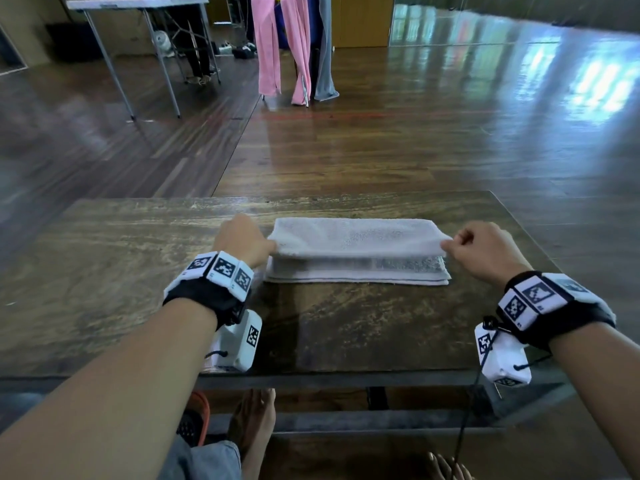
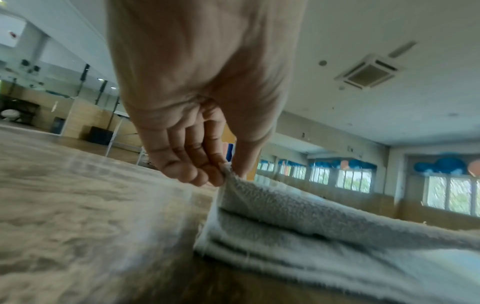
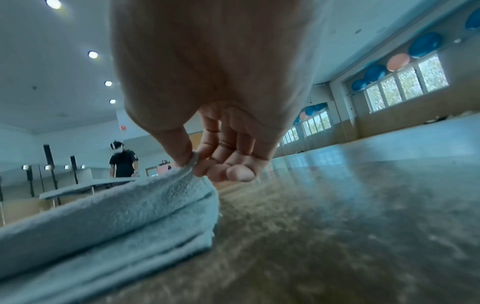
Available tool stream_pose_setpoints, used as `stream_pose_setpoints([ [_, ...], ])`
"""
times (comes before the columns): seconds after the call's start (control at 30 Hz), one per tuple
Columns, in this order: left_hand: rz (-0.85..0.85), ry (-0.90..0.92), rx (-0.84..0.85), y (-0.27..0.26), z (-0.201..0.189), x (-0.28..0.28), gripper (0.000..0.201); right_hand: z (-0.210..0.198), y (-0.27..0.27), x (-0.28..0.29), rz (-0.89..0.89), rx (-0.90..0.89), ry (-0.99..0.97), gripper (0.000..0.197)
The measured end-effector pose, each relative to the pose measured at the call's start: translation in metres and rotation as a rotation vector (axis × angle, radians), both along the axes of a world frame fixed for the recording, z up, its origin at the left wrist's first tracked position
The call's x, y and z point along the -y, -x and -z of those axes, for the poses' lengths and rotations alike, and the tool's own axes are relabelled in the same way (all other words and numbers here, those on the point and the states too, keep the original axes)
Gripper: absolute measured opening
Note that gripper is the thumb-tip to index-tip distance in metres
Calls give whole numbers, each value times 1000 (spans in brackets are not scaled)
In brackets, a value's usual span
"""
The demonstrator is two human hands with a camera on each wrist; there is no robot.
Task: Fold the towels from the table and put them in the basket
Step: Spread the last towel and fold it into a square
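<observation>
A pale grey towel (image 1: pixel 356 249) lies folded in several layers on the dark wooden table (image 1: pixel 121 271), stretched left to right. My left hand (image 1: pixel 242 242) pinches the top layer's left corner between thumb and fingers, seen close in the left wrist view at the towel (image 2: pixel 298 222) under my left hand (image 2: pixel 223 172). My right hand (image 1: pixel 481 251) pinches the top layer's right corner; the right wrist view shows the towel (image 3: pixel 116 216) lifted a little by my right hand (image 3: pixel 194 162). The top layer is raised slightly off the layers below. No basket shows.
Beyond the table, pink towels (image 1: pixel 280 46) and a grey one hang on a rack on the wooden floor. A grey folding table (image 1: pixel 138 15) stands at the far left. A person (image 3: pixel 123 162) stands far off. My bare feet (image 1: pixel 252 420) are under the table edge.
</observation>
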State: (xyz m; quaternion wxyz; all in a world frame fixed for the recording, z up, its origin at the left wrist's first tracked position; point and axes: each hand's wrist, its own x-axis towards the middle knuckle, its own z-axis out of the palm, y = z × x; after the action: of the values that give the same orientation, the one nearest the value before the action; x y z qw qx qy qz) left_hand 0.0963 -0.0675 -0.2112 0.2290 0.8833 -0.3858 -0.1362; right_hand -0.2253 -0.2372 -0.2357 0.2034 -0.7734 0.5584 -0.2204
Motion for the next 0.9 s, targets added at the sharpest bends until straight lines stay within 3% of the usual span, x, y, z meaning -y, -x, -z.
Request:
stream_pose_setpoints([
  [0.07,-41,50,-43,-3,-10,-2,31,-6,1,5,-14,84,12,24],
  [0.13,-63,48,-74,-4,-14,-6,23,-8,4,6,-66,117,-95,23],
  [0.23,-44,-24,-127,-2,-7,-11,29,0,8,2,-117,12,-200,22],
  [0.33,-7,-94,-169,2,1,-14,26,9,9,-3,-90,-99,-184,20],
  [0.4,22,-87,-109,2,4,-13,20,9,8,-7,-65,-205,-125,20],
  [0.5,161,40,85,8,4,-10,13,4,6,-12,-83,-219,92,15],
  [0.6,435,82,139,17,8,-4,13,7,1,-12,-368,-146,87,21],
  [0.7,547,-75,116,27,14,2,20,16,-6,-15,-532,-316,0,23],
  [0.8,551,-232,156,32,11,9,35,8,-12,-17,-515,-388,49,16],
  [0.9,544,-366,64,38,3,14,45,-7,-18,-23,-481,-496,-7,37],
])
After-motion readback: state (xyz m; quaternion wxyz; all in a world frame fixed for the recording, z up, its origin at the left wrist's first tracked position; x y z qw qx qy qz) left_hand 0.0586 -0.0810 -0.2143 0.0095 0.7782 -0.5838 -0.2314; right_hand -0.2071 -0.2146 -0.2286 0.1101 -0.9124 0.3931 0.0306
